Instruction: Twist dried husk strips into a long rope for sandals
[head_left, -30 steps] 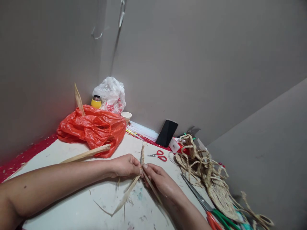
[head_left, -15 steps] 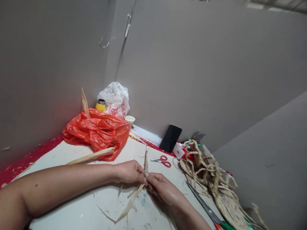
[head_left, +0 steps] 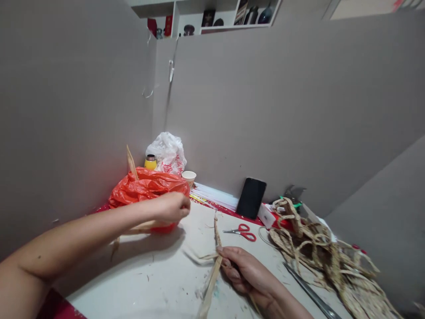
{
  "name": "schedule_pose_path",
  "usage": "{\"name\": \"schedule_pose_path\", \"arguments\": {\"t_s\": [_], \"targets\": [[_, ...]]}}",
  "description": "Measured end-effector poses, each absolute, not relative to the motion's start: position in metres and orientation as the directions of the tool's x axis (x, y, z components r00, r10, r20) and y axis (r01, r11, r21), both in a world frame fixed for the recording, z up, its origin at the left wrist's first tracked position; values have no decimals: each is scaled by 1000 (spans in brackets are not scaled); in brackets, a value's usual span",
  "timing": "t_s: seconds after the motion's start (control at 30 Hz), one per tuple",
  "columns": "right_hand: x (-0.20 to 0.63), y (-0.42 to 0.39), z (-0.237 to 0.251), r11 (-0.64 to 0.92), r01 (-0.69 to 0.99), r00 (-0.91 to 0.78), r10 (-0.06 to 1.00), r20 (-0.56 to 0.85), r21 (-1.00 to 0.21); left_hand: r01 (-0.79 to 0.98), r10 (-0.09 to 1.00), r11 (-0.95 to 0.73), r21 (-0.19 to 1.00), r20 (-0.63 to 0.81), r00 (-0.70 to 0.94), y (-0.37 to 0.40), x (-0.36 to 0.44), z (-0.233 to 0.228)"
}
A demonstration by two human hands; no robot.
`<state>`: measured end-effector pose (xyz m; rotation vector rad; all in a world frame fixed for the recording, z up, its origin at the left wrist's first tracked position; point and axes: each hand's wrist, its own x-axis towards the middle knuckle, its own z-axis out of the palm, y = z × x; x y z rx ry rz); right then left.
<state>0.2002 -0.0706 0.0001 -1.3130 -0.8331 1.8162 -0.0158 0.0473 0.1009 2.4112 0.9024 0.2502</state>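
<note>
My right hand (head_left: 244, 270) pinches a short braid (head_left: 217, 231) of dried plant strips between thumb and fingers. From that pinch a flat pale strip (head_left: 210, 288) runs down toward me, and a thinner loose end sticks out to the left. My left hand (head_left: 172, 207) hovers over the front of the crumpled orange plastic bag (head_left: 141, 186), its fingers curled closed; what they hold, if anything, is hidden. Below the left wrist lies another pale dried strip (head_left: 142, 227), partly covered by the arm. Small red-handled scissors (head_left: 244, 232) lie just beyond the right hand.
Right of my right hand lie large shears (head_left: 310, 290) and a heap of braided straw cord (head_left: 318, 252). A phone (head_left: 251, 198) leans at the back, near a paper cup (head_left: 189, 177), a white plastic bag (head_left: 169, 153) and a yellow jar (head_left: 150, 162). Grey partitions (head_left: 282, 110) enclose the table.
My left hand has left the braid and moved up and left to the orange bag. The right hand keeps its pinch on the braid. The camera view has tilted up.
</note>
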Motion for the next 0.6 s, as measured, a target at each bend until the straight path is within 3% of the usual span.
{"name": "schedule_pose_path", "arguments": {"t_s": [0.07, 0.17, 0.27, 0.3, 0.37, 0.47, 0.53, 0.6], "targets": [[201, -70, -1, -526, -195, -229, 845, -484, -828, 646, 719, -635, 425, 20, 694, 49, -36, 108], [203, -69, -4, -532, -185, -224, 842, -491, -826, 783, 791, -559, 274, -108, 602, 44, -66, 98], [205, -69, -9, -523, -184, -240, 845, -478, -832, 794, 808, -556, 246, -64, 586, 37, -85, 79], [206, -68, -10, -519, -183, -250, 846, -472, -835, 777, 807, -556, 295, -32, 590, 35, -88, 75], [207, -68, -11, -511, -176, -265, 848, -460, -841, 693, 798, -513, 507, -16, 603, 32, -87, 74], [208, -67, -8, -501, -159, -272, 850, -450, -851, 435, 758, -232, 870, -119, 642, 27, -74, 84], [208, -67, -5, -491, -155, -279, 854, -439, -857, 267, 715, -9, 964, -180, 675, 23, -59, 88], [209, -67, -1, -477, -157, -289, 859, -422, -865, 175, 669, 147, 974, -228, 707, 19, -42, 83]]}}
